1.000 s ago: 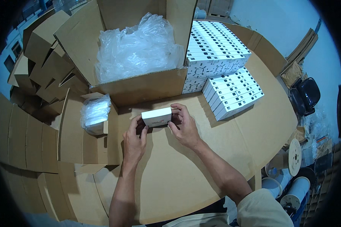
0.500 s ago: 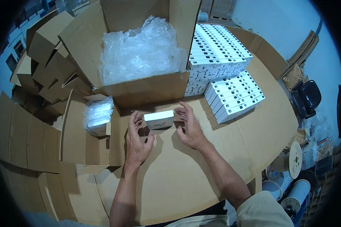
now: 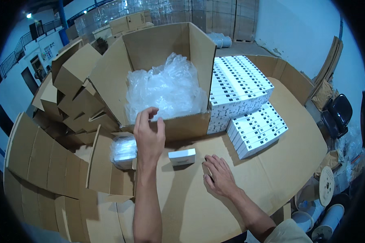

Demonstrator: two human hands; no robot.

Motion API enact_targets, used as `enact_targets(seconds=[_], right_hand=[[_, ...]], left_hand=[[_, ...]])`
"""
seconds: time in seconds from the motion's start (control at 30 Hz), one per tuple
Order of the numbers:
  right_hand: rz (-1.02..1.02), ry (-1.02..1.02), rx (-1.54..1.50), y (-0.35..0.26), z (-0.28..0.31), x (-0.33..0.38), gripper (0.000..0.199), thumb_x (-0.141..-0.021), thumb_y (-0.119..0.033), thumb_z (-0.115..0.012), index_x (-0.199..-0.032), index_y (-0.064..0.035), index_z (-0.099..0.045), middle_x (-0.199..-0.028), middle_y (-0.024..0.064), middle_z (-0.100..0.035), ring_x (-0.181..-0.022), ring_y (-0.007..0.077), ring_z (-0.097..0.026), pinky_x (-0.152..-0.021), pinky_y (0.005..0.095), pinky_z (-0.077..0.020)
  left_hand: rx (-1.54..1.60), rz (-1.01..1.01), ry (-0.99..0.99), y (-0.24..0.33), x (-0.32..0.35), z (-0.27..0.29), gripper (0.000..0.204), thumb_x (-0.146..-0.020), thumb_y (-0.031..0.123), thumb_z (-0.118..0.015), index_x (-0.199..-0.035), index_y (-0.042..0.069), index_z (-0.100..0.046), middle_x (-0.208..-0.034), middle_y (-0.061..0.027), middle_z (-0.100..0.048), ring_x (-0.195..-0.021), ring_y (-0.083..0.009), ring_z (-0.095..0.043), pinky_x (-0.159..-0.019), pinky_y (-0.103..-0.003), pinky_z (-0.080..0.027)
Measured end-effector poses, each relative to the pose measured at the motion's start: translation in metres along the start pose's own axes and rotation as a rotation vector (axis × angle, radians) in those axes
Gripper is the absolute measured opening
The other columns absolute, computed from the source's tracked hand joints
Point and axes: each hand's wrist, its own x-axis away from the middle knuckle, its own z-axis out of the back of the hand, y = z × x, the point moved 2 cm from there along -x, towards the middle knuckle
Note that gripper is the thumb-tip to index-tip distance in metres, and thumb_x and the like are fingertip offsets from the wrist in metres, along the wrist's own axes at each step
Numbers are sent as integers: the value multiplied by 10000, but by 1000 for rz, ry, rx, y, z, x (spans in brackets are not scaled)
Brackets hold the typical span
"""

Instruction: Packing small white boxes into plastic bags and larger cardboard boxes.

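A: How far had we got?

B: One small white box (image 3: 181,156) lay loose on the counter (image 3: 215,210), between our hands and touching neither. Our left hand (image 3: 149,135) was raised, open and empty, fingers reaching toward the big carton (image 3: 166,81) beyond it, which held only clear plastic film (image 3: 166,87).

A: And the right?

B: Our right hand (image 3: 218,175) rested flat, open, just beside the box. Two stacks of white boxes (image 3: 247,105) waited further out, unpacked.
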Motion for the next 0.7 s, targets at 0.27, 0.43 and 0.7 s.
enact_targets(seconds=[0.27,0.43,0.7], right_hand=[[-9,-82,61,2,3,5,569,-943,-280,-615,-1443,-54,-465,-1571,164,-386,-1472,382,-323,-1222,531,-224],[-11,-96,3,1,5,5,559,-944,-292,-616,-1434,-66,-473,-1576,162,-380,-1468,394,-322,-1218,541,-225],[-9,-96,-20,1,8,7,532,-931,-292,-636,-1399,-73,-512,-1560,165,-397,-1460,396,-332,-1213,549,-231]], left_hand=[[-394,-387,-174,-36,-109,-40,339,-813,145,-809,-1132,61,-729,-1102,-129,-692,-1038,-327,-650,-952,-431,-507],[-425,-307,-397,-54,-147,-48,222,-845,204,-798,-1021,68,-787,-1083,-137,-725,-1030,-321,-662,-970,-430,-500],[-220,-156,-278,-43,-187,-37,208,-944,186,-701,-1039,8,-750,-938,-166,-747,-860,-270,-710,-802,-384,-544]])
